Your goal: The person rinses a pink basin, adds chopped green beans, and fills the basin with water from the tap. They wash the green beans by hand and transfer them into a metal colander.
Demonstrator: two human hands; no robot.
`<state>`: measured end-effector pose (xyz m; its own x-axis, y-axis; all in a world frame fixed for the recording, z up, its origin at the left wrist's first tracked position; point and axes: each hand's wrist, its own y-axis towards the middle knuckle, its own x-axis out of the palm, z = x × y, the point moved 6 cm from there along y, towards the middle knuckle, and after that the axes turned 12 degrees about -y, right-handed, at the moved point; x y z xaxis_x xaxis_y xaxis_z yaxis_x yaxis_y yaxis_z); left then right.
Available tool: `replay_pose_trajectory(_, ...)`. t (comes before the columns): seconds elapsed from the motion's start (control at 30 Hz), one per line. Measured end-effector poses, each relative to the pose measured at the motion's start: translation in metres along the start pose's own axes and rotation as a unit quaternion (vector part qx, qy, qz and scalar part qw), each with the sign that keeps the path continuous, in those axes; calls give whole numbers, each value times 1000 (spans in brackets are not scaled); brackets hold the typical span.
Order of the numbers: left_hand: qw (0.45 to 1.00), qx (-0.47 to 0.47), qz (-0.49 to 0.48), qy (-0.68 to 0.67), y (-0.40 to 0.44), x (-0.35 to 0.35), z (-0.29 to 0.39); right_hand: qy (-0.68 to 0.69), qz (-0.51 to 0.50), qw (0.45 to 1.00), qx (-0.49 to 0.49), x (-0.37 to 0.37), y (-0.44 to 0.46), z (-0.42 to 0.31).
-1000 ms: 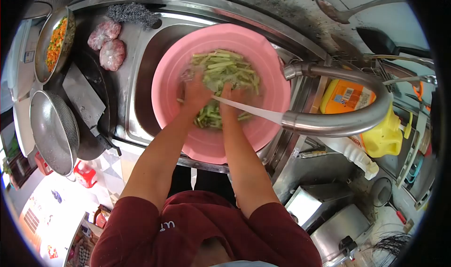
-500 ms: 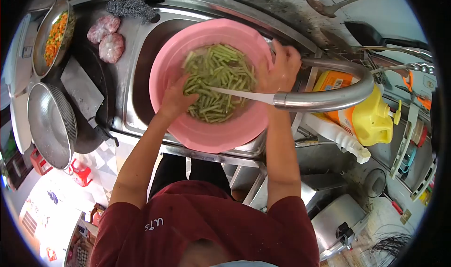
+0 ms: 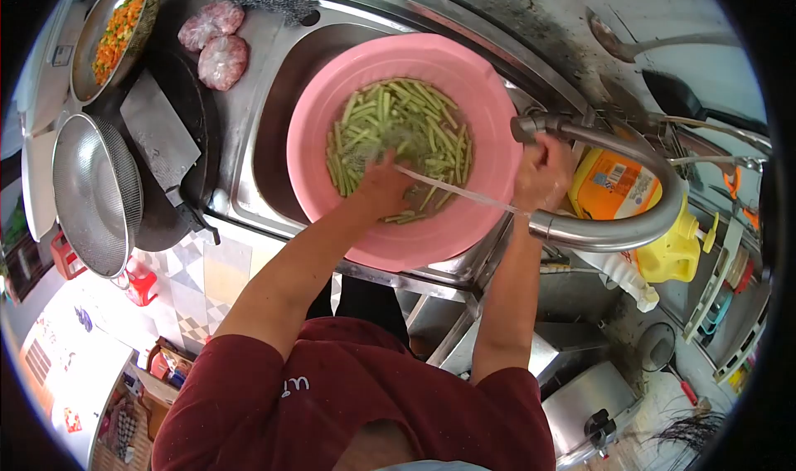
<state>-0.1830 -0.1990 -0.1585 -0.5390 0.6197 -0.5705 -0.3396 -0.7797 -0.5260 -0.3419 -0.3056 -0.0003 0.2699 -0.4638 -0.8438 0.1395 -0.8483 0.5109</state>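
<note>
A pink plastic basin sits in the sink, holding water and cut green bean pieces. My left hand reaches into it, thumb apart, fingertips partly hidden in the bubbling water among the beans. From the curved metal faucet a thin stream runs into the basin beside that hand. My right hand is at the basin's right rim, its fingers curled up against the faucet handle; the exact grip is partly hidden.
Left of the sink lie two bagged pink lumps, a cleaver, a mesh strainer and a pan of diced vegetables. Yellow bottles stand behind the faucet. A ladle hangs at upper right.
My right hand has moved from the basin's rim to the faucet handle. The water stream looks thinner. My left hand has shifted toward the middle of the beans, and the view has shifted somewhat.
</note>
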Motion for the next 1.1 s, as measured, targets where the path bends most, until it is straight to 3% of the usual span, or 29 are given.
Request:
replay_pose_trajectory(0.03,994,-5,-105,-9,-3,10,-2,2,-1,1000,-3,2,-11,8)
replay_pose_trajectory(0.1,992,-6,-121,24,-9,20,-9,-24,-20,993,114,12,-36,35)
replay_pose_trajectory(0.17,989,-15,-133,60,-20,26,-13,-3,-22,994,111,13,-49,28)
replay_pose_trajectory(0.2,994,50,-57,80,-28,17,-5,23,-24,993,111,15,-54,17)
replay_pose_trajectory(0.23,989,102,21,105,-41,5,-2,28,-142,980,134,27,-59,31)
replay_pose_trajectory(0.3,991,107,43,72,-39,16,-20,50,-168,981,86,35,-60,13)
replay_pose_trajectory(0.33,981,134,121,73,-56,-9,-16,58,-64,995,41,15,-49,-13)
replay_pose_trajectory(0.37,963,171,193,75,-78,-38,-5,34,-42,998,30,11,-49,-16)
replay_pose_trajectory(0.4,965,143,201,86,-100,-66,-6,0,-16,1000,21,7,-48,-17)
replay_pose_trajectory(0.47,916,119,361,130,-150,-132,1,-14,20,999,-26,-9,-49,-42)
replay_pose_trajectory(0.53,867,0,465,181,-196,-171,-22,-48,62,995,-67,-19,-58,-68)
replay_pose_trajectory(0.57,831,-61,517,195,-224,-190,-34,119,23,992,25,-8,-70,-67)
replay_pose_trajectory(0.6,789,-119,566,208,-256,-204,-48,283,-17,952,114,5,-81,-67)
replay_pose_trajectory(0.63,772,-175,583,183,-284,-207,-69,288,-14,951,109,8,-86,-72)
replay_pose_trajectory(0.7,685,-241,645,240,-341,-221,-84,247,-206,947,5,29,-98,-97)
replay_pose_trajectory(0.73,593,-307,695,269,-393,-217,-115,257,-203,945,-11,23,-100,-109)
replay_pose_trajectory(0.77,553,-342,717,253,-418,-212,-129,280,-261,924,-14,24,-109,-120)
replay_pose_trajectory(0.83,470,-392,786,88,-469,-185,-187,305,-317,898,-24,29,-127,-125)
replay_pose_trajectory(0.87,463,-393,789,88,-489,-183,-204,325,-346,880,-27,37,-139,-121)
replay_pose_trajectory(0.9,375,-305,833,-270,-507,-166,-249,343,-373,862,-29,42,-146,-121)
replay_pose_trajectory(0.93,234,-171,753,-591,-494,-148,-281,341,-372,863,-33,38,-146,-122)
replay_pose_trajectory(0.97,230,-170,752,-594,-497,-146,-294,331,-397,856,-30,35,-147,-122)
replay_pose_trajectory(1.03,255,0,645,-721,-475,-157,-313,315,-418,852,-24,30,-149,-121)
replay_pose_trajectory(1.1,283,6,650,-705,-475,-166,-314,305,-434,847,-23,28,-153,-115)
